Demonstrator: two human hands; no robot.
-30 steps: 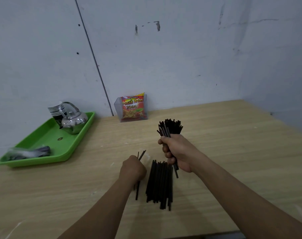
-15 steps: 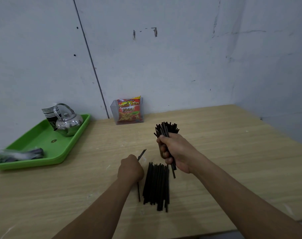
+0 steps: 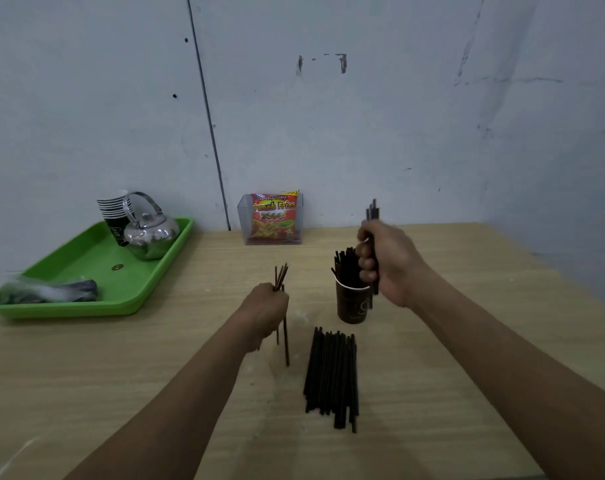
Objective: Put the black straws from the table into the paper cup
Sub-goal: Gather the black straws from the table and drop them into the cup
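The right hand (image 3: 389, 265) has its fingers curled tight around a few black straws (image 3: 373, 211), held upright close by the rim of the dark paper cup (image 3: 352, 306), which stands on the table (image 3: 467, 341) with a bunch of straws (image 3: 344, 263) already inside it. The left hand (image 3: 264, 311) grips some thin straws (image 3: 286, 344) in a fist, and a loose pile of straws (image 3: 332, 375) lies flat on the table in front of the cup, between both forearms. At the far left a green tray (image 3: 86, 265) carries a steel kettle (image 3: 150, 233) and stacked cups (image 3: 112, 206), and a snack packet (image 3: 273, 216) stands at the wall
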